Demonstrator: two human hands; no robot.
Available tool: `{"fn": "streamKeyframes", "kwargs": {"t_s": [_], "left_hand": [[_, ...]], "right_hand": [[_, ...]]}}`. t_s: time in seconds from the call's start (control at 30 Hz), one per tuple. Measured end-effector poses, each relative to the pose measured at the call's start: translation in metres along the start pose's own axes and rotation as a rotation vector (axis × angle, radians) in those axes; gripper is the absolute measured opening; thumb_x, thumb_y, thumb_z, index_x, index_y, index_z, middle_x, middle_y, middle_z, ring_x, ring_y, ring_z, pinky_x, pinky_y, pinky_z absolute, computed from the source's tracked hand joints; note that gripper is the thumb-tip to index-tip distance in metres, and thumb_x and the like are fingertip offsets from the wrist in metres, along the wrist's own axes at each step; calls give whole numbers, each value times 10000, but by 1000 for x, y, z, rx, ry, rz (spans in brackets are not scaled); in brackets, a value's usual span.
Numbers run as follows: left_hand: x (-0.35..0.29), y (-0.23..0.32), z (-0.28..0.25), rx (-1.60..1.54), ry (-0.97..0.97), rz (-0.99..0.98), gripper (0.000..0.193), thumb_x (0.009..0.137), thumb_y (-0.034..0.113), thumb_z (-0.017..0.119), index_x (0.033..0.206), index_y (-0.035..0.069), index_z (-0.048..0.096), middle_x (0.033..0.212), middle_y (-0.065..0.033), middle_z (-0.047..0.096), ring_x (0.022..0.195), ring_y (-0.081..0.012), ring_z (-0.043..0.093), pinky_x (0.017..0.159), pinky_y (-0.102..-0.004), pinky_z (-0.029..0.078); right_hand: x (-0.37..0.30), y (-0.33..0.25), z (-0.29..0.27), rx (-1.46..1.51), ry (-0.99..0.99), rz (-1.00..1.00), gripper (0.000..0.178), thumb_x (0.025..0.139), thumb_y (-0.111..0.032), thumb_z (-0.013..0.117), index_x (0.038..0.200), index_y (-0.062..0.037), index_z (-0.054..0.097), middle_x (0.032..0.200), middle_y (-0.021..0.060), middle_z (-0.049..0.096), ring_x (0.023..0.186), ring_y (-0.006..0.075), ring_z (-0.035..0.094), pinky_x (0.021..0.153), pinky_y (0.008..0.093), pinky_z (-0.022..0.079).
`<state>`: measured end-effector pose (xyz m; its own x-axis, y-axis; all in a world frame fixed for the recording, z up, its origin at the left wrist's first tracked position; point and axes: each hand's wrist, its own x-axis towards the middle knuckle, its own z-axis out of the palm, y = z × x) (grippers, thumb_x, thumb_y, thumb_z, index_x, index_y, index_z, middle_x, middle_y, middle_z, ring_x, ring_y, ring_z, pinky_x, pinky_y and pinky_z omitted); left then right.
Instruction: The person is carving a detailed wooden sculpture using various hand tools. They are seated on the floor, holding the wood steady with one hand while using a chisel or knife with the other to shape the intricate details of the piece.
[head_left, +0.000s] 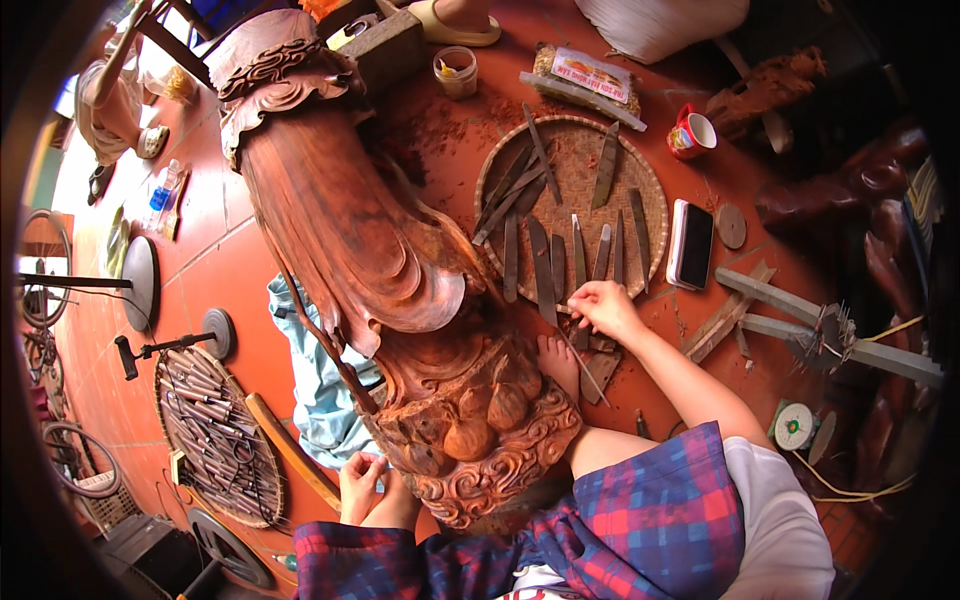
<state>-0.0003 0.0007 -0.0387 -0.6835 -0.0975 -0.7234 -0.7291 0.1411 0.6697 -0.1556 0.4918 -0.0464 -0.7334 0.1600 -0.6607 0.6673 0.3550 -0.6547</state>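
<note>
A large reddish-brown wood carving (pixel 345 215), with a smooth flowing upper part and a base carved with round fruit shapes and swirls, leans between my legs. My left hand (pixel 360 487) is beside the base's left side with its fingers curled together; anything in them is hidden. Over the near edge of a round woven tray (pixel 655 165), my right hand (pixel 608 308) has thumb and fingers drawn into a pinch; what they hold, if anything, cannot be made out. Several flat files (pixel 541 262) lie on that tray. Just below the right fingertips is a thin rod (pixel 585 370), near my bare foot (pixel 558 365).
A phone (pixel 690 245), a red cup (pixel 691 133), a plastic tub (pixel 456 72) and a filled bag (pixel 583 85) surround the tray. At left, another round tray holds carving tools (pixel 215 425). Pale blue cloth (pixel 325 400) lies beside the carving. Wooden bars (pixel 765 300) and a dial scale (pixel 794 426) are right.
</note>
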Motion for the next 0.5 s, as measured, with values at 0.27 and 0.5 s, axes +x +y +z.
{"fn": "streamKeyframes", "kwargs": {"t_s": [0.27,0.5], "left_hand": [[1,7,1,13,-16,-2,134,930,86,687,853,6,611,743,11,628,659,-42,525,606,-212,438],[2,-9,-6,46,-9,36,123,920,81,694,862,0,622,745,-4,637,668,-48,542,618,-215,451]], "right_hand": [[-17,-9,35,-2,-218,-3,222,909,-128,677,1035,53,703,755,97,713,580,126,670,513,291,548],[-17,-1,13,-85,-117,-53,170,913,-146,681,910,20,718,701,63,692,570,112,655,498,257,538]]}}
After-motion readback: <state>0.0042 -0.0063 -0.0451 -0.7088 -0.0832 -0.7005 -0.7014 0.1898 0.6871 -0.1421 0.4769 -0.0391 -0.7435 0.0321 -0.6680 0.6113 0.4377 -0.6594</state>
